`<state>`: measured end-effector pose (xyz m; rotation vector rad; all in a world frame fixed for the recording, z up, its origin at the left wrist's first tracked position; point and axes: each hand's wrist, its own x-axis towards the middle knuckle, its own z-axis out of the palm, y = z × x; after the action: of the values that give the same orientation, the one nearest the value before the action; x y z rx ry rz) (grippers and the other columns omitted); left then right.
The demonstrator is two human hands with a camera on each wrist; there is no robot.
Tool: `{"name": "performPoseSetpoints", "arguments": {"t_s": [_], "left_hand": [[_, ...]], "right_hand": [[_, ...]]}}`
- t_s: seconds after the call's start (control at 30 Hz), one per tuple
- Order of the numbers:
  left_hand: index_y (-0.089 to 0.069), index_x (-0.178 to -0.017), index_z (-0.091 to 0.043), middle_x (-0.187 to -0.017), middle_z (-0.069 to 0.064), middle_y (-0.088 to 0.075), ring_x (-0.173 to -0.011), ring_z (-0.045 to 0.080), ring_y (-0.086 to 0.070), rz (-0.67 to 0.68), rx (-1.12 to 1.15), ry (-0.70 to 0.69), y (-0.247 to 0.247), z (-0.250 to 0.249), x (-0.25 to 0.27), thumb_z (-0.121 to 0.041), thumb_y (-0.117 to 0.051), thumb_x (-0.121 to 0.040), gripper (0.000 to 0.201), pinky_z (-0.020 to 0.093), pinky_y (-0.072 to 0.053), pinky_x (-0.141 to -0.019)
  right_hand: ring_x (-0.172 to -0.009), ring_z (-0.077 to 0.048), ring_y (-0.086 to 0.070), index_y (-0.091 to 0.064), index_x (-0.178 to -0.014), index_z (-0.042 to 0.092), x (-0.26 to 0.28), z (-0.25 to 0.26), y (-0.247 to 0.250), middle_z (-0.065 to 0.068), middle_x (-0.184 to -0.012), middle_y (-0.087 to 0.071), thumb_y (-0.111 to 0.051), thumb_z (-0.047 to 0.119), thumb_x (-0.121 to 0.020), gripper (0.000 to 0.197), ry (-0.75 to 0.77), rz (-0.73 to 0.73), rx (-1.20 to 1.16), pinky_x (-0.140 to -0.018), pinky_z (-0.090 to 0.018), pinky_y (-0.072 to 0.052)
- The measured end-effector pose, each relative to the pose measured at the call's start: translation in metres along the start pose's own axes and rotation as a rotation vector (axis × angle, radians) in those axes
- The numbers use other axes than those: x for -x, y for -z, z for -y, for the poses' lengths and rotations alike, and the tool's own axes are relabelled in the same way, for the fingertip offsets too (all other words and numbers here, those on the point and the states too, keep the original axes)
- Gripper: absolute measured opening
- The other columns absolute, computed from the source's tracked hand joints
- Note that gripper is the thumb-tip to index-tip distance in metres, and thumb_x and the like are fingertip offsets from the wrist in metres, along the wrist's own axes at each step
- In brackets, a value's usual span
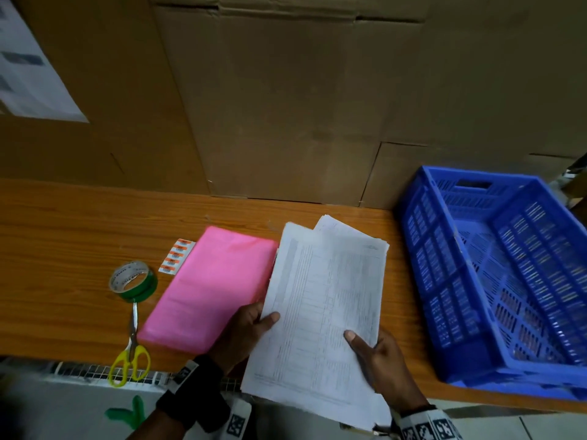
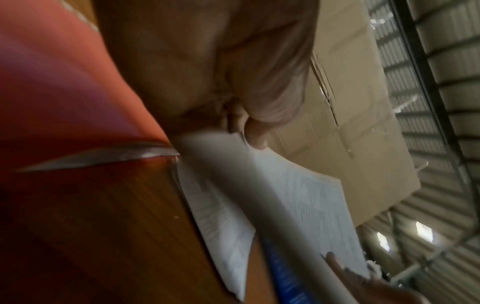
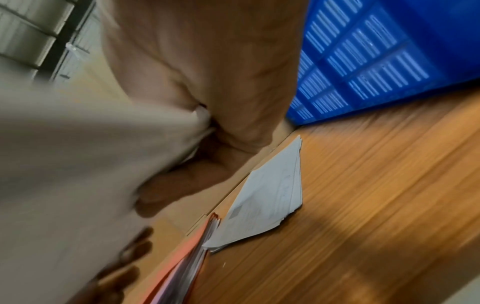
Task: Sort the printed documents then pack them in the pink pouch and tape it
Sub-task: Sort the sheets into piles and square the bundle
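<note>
both hands, left (image 1: 246,325) and right (image 1: 376,354), grip the printed documents (image 1: 320,312), thumbs on top.

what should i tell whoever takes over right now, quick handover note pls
Left hand: grips the left edge of the lifted printed sheets, thumb on top.
Right hand: grips their lower right edge.
More printed documents lie on the table beneath, between the pink pouch and the blue crate.
Tape roll and scissors sit left of the pouch.
Done: nothing is packed.
Left: finish sorting, fill the pouch, tape it.
</note>
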<state>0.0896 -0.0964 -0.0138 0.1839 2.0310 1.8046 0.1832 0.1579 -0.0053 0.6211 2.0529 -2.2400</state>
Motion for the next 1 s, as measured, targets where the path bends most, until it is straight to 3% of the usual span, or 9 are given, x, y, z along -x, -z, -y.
{"name": "performPoseSetpoints", "arguments": {"t_s": [0.13, 0.23, 0.33, 0.43, 0.53, 0.6, 0.7, 0.83, 1.0], "left_hand": [[-0.06, -0.116, -0.026, -0.112, -0.01, -0.065, -0.102, 0.012, -0.061, -0.294, -0.392, -0.115, 0.017, 0.022, -0.013, -0.058, -0.06, -0.075, 0.052, 0.03, -0.05, -0.085], [-0.054, -0.127, -0.022, -0.127, 0.001, -0.053, -0.112, 0.023, -0.051, -0.287, -0.74, -0.081, 0.036, 0.044, -0.017, -0.054, -0.069, -0.071, 0.067, 0.038, -0.047, -0.091], [-0.039, -0.14, -0.025, -0.135, 0.005, -0.042, -0.114, 0.03, -0.047, -0.191, -0.975, 0.011, 0.04, 0.06, -0.016, -0.041, -0.079, -0.071, 0.081, 0.041, -0.047, -0.089], [-0.045, -0.137, -0.022, -0.125, 0.005, -0.052, -0.11, 0.025, -0.054, -0.258, -0.813, -0.072, 0.047, 0.066, -0.017, -0.014, -0.075, -0.079, 0.065, 0.035, -0.048, -0.088], [-0.051, -0.134, -0.02, -0.113, 0.001, -0.062, -0.099, 0.014, -0.059, -0.365, -0.686, -0.099, 0.058, 0.053, -0.015, 0.003, -0.065, -0.085, 0.056, 0.029, -0.053, -0.085], [-0.054, -0.13, -0.018, -0.107, 0.0, -0.063, -0.094, 0.013, -0.06, -0.422, -0.663, -0.172, 0.068, 0.043, -0.012, 0.009, -0.063, -0.083, 0.055, 0.023, -0.052, -0.08], [-0.06, -0.116, -0.012, -0.108, -0.001, -0.065, -0.096, 0.009, -0.057, -0.505, -0.689, -0.279, 0.082, 0.028, -0.011, 0.013, -0.061, -0.082, 0.043, 0.009, -0.04, -0.08], [-0.065, -0.098, -0.011, -0.1, 0.0, -0.062, -0.097, 0.014, -0.057, -0.505, -0.725, -0.396, 0.09, 0.016, -0.012, 0.022, -0.061, -0.073, 0.042, 0.015, -0.041, -0.086], [-0.071, -0.085, -0.016, -0.099, 0.002, -0.061, -0.099, 0.005, -0.054, -0.442, -0.789, -0.452, 0.088, 0.018, -0.013, 0.017, -0.059, -0.074, 0.037, 0.006, -0.038, -0.092]], "right_hand": [[-0.095, -0.026, -0.075, -0.066, -0.113, 0.008, -0.01, -0.002, 0.009, -0.007, -0.104, -0.078, -0.065, 0.003, -0.094, 0.02, -0.066, -0.072, 0.048, -0.081, -0.042, -0.061], [-0.095, -0.03, -0.074, -0.068, -0.111, 0.01, -0.013, -0.005, 0.021, -0.007, -0.102, -0.078, -0.067, 0.004, -0.093, 0.019, -0.143, -0.135, 0.056, -0.09, -0.055, -0.057], [-0.088, -0.03, -0.074, -0.066, -0.11, 0.009, -0.01, -0.002, 0.03, -0.01, -0.099, -0.077, -0.066, 0.002, -0.092, 0.019, -0.202, -0.139, 0.023, -0.076, -0.045, -0.06], [-0.07, -0.02, -0.075, -0.065, -0.1, 0.015, -0.004, 0.005, 0.035, -0.001, -0.083, -0.078, -0.063, -0.002, -0.093, 0.019, -0.211, -0.096, -0.011, -0.053, -0.025, -0.057], [-0.069, -0.016, -0.075, -0.065, -0.102, 0.015, -0.003, 0.007, 0.04, 0.0, -0.081, -0.078, -0.064, -0.002, -0.092, 0.019, -0.219, -0.069, -0.016, -0.051, -0.023, -0.056], [-0.074, -0.023, -0.076, -0.067, -0.106, 0.01, -0.005, 0.011, 0.039, -0.006, -0.086, -0.079, -0.065, 0.0, -0.092, 0.017, -0.247, -0.028, -0.009, -0.054, -0.027, -0.058], [-0.089, -0.034, -0.075, -0.066, -0.116, 0.002, -0.011, 0.018, 0.033, -0.017, -0.101, -0.077, -0.065, 0.002, -0.092, 0.024, -0.292, 0.08, -0.047, -0.065, -0.037, -0.061], [-0.1, -0.039, -0.072, -0.066, -0.119, -0.003, -0.026, 0.023, 0.013, -0.022, -0.111, -0.073, -0.063, 0.002, -0.093, 0.027, -0.31, 0.217, -0.087, -0.074, -0.042, -0.061], [-0.107, -0.043, -0.068, -0.067, -0.121, -0.005, -0.061, 0.015, -0.023, -0.025, -0.116, -0.071, -0.075, 0.017, -0.079, 0.048, -0.365, 0.366, -0.019, -0.09, -0.054, -0.057]]}}
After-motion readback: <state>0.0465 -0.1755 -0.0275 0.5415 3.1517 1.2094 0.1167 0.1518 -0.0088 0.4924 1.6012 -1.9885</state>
